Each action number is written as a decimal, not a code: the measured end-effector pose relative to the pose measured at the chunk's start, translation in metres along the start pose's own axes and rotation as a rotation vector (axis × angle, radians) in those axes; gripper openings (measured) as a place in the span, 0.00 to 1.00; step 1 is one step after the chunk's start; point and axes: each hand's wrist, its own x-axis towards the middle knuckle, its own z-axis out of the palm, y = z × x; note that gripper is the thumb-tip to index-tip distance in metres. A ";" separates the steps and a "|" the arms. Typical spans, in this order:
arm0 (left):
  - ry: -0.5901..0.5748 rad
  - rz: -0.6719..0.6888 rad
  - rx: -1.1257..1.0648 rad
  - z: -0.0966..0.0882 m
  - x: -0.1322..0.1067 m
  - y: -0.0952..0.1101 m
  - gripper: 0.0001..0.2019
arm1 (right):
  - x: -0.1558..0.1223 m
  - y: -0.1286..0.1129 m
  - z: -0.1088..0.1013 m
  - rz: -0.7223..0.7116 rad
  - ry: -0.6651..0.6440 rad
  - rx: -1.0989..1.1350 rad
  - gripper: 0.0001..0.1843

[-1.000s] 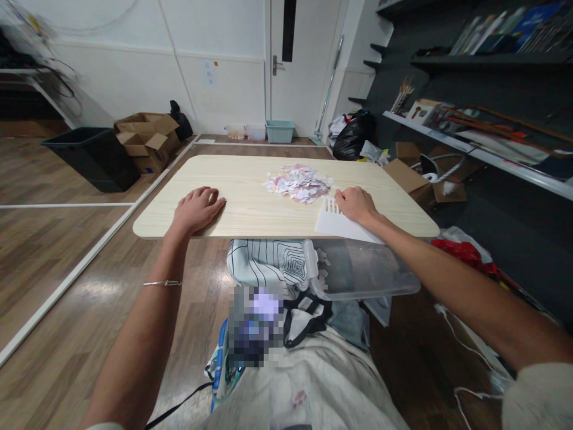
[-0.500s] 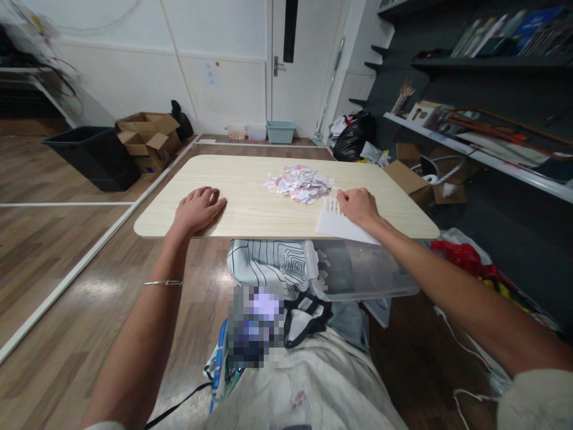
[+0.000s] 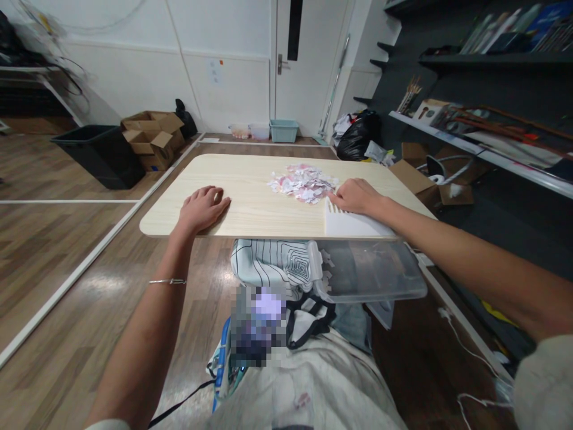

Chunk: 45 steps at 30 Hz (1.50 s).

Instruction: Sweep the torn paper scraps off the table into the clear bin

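Observation:
A heap of small torn paper scraps, white and pink, lies on a light wooden table. My left hand rests flat on the table near its front edge, fingers slightly spread, holding nothing. My right hand presses down on a white slotted plastic lid that lies at the table's front right, its fingers reaching toward the edge of the scrap heap. Below the table edge, on my lap, sits a clear plastic bin with a few scraps stuck at its rim.
Open cardboard boxes and a black bin stand on the floor at the left. A teal tub sits by the door. A black rubbish bag and dark shelves fill the right side.
My right hand and the white lid have slid left toward the scrap heap. The view has shifted a little. My left hand has stayed put.

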 end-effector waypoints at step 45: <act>0.013 0.004 -0.015 0.002 0.000 0.000 0.30 | -0.035 0.078 0.026 0.214 0.264 0.356 0.34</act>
